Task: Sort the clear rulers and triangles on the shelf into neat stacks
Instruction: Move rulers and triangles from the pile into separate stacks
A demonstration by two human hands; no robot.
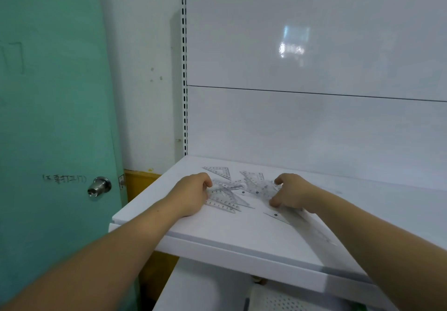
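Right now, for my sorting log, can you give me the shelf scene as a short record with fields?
shelf: white shelf, nothing stacked yet
pile: clear triangles and rulers overlapping loosely between the hands
lone piece: clear triangle lying flat behind the pile
left hand: fingers curled at the pile's left edge, grip unclear
right hand: thumb and fingers curled round the pile's right side
left of shelf: green door with metal knob

Seemingly a shop: white display shelf [217, 235] against slotted upright [184, 68].
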